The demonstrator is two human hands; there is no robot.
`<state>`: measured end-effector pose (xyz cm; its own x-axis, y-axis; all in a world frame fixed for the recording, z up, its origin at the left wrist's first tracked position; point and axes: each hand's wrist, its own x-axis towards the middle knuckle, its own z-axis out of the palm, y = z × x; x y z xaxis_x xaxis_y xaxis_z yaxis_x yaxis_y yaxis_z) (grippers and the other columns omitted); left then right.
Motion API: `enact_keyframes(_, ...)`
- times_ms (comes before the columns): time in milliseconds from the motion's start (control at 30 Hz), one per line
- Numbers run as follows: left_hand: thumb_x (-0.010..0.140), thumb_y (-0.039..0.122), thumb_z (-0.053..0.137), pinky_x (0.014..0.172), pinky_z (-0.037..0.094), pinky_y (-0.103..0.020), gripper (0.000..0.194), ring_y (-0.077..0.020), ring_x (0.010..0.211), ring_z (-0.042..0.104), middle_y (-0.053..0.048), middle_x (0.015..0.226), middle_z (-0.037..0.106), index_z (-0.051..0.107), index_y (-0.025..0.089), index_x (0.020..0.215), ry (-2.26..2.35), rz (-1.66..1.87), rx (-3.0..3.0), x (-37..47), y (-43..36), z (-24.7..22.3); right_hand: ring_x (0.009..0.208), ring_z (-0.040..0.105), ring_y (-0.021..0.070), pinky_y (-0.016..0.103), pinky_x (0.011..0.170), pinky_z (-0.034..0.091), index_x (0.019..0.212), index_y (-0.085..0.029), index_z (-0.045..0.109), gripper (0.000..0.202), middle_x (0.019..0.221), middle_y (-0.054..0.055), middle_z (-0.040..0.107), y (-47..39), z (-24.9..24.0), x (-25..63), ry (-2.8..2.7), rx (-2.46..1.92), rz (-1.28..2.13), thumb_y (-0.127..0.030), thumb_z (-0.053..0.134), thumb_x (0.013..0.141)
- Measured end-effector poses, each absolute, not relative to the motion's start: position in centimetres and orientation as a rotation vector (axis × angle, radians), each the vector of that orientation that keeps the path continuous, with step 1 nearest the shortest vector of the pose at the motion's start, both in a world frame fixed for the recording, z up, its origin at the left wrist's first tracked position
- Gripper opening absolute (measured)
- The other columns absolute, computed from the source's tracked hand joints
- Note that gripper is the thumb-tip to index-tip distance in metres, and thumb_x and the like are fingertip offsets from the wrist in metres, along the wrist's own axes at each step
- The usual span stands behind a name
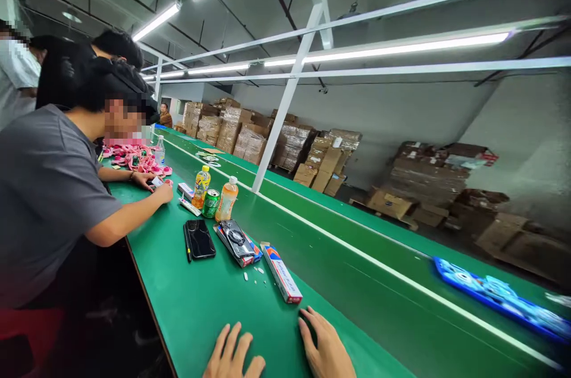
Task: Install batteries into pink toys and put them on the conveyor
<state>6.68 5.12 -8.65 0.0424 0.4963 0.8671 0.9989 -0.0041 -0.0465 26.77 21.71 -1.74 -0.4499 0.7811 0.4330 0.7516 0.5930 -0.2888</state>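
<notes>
My left hand [232, 353] rests on the green tabletop [178, 306] near the bottom of the view, fingers spread and holding nothing. To its right lies my right hand [325, 343], also without anything in it, its fingers apart. Just beyond the right fingertips is a long white, blue and orange box [282, 274]. Small white scraps [255, 274] are scattered left of that box. Farther up, a phone with a ring on its back [236, 237] lies on top of similar boxes. A dark phone [199, 239] and a black and yellow pen [188, 246] lie left of it.
Two drink bottles [227, 198] and a green can [210, 203] stand beyond the phones. A person in a grey shirt [53, 187] works at the left beside pink items [134, 158]. A conveyor belt [321, 229] runs alongside; a blue tray [499, 300] sits at right.
</notes>
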Motion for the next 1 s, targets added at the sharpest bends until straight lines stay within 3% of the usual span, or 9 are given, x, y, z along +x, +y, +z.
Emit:
enact_keyframes(233, 0.101, 0.035, 0.051, 0.089, 0.062, -0.029, 0.02, -0.0192, 0.106, 0.072, 0.001, 0.115, 0.075, 0.068, 0.03, 0.11, -1.446, -0.711, -1.772, 5.1, 2.5, -4.8, 0.116, 0.066, 0.0307, 0.049, 0.106, 0.051, 0.108, -0.017, 0.077, 0.052, 0.117, 0.013, 0.074, 20.2, 0.1, 25.8, -2.22, -1.202, 0.228, -0.046, 0.038, 0.092)
enact_keyframes(367, 0.1, 0.048, 0.053, 0.092, 0.061, -0.03, 0.029, -0.021, 0.109, 0.071, 0.0, 0.122, 0.073, 0.066, 0.032, 0.119, -1.515, -0.745, -1.865, 4.8, 2.5, -5.7, 0.116, 0.066, 0.0299, 0.048, 0.105, 0.052, 0.108, -0.018, 0.077, 0.049, 0.117, 0.013, 0.074, 20.1, 0.2, 25.8, -2.208, -1.197, 0.224, -0.044, 0.039, 0.092)
enact_keyframes(533, 0.098, 0.056, 0.052, 0.092, 0.061, -0.03, 0.035, -0.0219, 0.111, 0.07, -0.001, 0.122, 0.073, 0.067, 0.031, 0.117, -1.506, -0.705, -1.859, 4.7, 2.4, -5.5, 0.116, 0.066, 0.0295, 0.047, 0.104, 0.053, 0.106, -0.02, 0.076, 0.046, 0.116, 0.012, 0.074, 20.4, -0.2, 26.0, -2.232, -1.19, 0.216, -0.045, 0.039, 0.093)
enact_keyframes(700, 0.102, 0.037, 0.05, 0.101, 0.055, -0.027, 0.028, -0.0184, 0.115, 0.067, -0.001, 0.123, 0.072, 0.064, 0.027, 0.125, -1.483, -0.702, -1.852, 4.8, 2.7, -5.4, 0.125, 0.059, 0.0316, 0.048, 0.103, 0.052, 0.136, -0.008, 0.055, 0.065, 0.136, 0.02, 0.061, 20.4, -0.6, 25.6, -2.065, -1.235, 0.003, -0.051, 0.034, 0.093)
enact_keyframes(767, 0.102, 0.032, 0.049, 0.105, 0.053, -0.028, 0.025, -0.0179, 0.114, 0.068, -0.001, 0.122, 0.073, 0.064, 0.027, 0.122, -1.512, -0.747, -1.798, 5.4, 3.3, -6.5, 0.123, 0.059, 0.0356, 0.051, 0.099, 0.053, 0.131, -0.006, 0.057, 0.066, 0.134, 0.024, 0.06, 20.4, -0.7, 25.5, -2.028, -1.318, -0.096, -0.054, 0.032, 0.092)
enact_keyframes(867, 0.101, 0.032, 0.05, 0.106, 0.053, -0.033, 0.019, -0.0189, 0.109, 0.071, 0.0, 0.113, 0.075, 0.068, 0.028, 0.105, -1.582, -0.879, -1.642, 6.5, 4.4, -8.7, 0.11, 0.064, 0.0371, 0.052, 0.088, 0.055, 0.112, -0.013, 0.065, 0.059, 0.118, 0.022, 0.066, 20.5, -1.1, 25.6, -2.079, -1.44, -0.132, -0.055, 0.03, 0.091)
enact_keyframes(1000, 0.098, 0.034, 0.057, 0.098, 0.06, -0.036, 0.014, -0.0218, 0.108, 0.072, -0.001, 0.113, 0.075, 0.069, 0.029, 0.102, -1.656, -0.852, -1.638, 7.0, 5.3, -10.6, 0.111, 0.063, 0.0358, 0.05, 0.09, 0.054, 0.121, -0.011, 0.062, 0.062, 0.122, 0.022, 0.064, 21.3, -1.9, 26.1, -2.054, -1.41, -0.181, -0.055, 0.03, 0.092)
